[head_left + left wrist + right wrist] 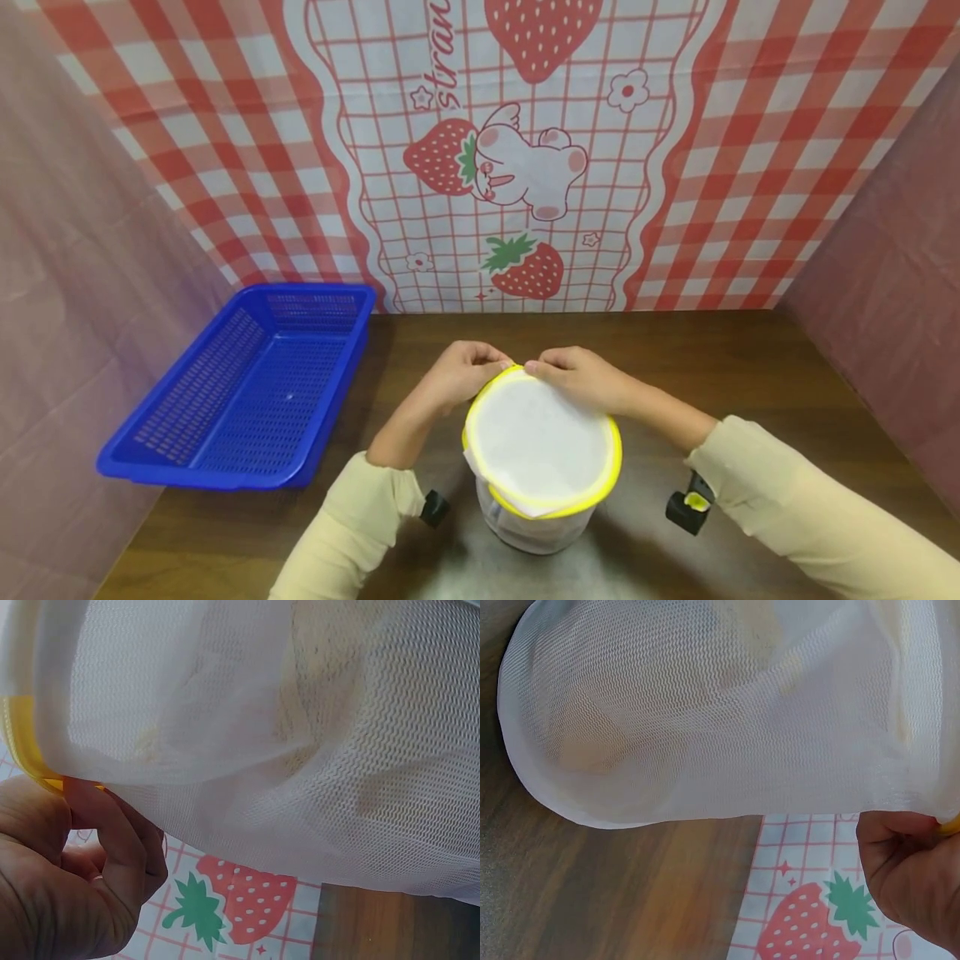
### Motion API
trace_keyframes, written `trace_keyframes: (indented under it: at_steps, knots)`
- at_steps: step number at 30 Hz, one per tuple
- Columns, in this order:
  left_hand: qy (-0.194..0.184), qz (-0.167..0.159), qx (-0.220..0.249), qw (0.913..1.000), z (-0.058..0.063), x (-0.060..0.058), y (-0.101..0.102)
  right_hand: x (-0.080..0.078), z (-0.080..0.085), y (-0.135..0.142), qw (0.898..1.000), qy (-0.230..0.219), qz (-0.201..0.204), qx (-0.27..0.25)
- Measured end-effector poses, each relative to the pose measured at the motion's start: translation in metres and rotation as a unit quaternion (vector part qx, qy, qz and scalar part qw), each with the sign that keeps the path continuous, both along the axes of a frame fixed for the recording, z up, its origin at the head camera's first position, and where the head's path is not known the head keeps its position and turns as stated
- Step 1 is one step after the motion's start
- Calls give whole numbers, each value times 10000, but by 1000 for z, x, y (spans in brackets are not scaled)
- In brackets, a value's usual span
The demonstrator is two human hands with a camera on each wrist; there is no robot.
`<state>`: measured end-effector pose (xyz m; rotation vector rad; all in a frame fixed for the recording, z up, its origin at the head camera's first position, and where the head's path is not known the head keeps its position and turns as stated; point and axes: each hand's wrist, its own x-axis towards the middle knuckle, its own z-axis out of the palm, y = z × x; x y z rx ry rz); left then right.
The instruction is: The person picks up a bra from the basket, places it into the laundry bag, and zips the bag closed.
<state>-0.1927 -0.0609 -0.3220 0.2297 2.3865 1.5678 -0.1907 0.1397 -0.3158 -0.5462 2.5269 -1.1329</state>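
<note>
A white cylindrical mesh laundry bag (542,437) with a yellow zip edge (617,454) stands upright on the table, its round lid lying over the top. Pale, blurred contents show through the mesh in both wrist views. My left hand (471,372) pinches the yellow edge at the far side of the lid; the left wrist view shows its thumb and curled fingers (120,847) at that edge. Close beside it, my right hand (581,379) also pinches the edge, thumb on top. A zip pull, if one is between the fingers, is hidden.
A blue perforated basket (318,433) sits on the wooden table (705,358) to the left. Behind the table hangs a checked strawberry cloth (487,217); pinkish cloth (892,275) covers the sides. Black wrist devices (686,510) stick out below the sleeves.
</note>
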Motion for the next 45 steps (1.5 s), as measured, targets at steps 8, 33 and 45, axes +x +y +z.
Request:
trace_keyframes:
  at_steps: [8, 33, 45]
  knots:
    - [-13, -32, 128, 9999, -2, -2, 2, -2, -2, 0, 9997, -40, 92, -236]
    - [81, -68, 71, 9999, -1, 0, 2, 1, -5, 0, 9987, -100, -48, -495]
    - [93, -158, 105, 9998, -3, 0, 1, 1, -3, -6, 9988, -92, 131, -467]
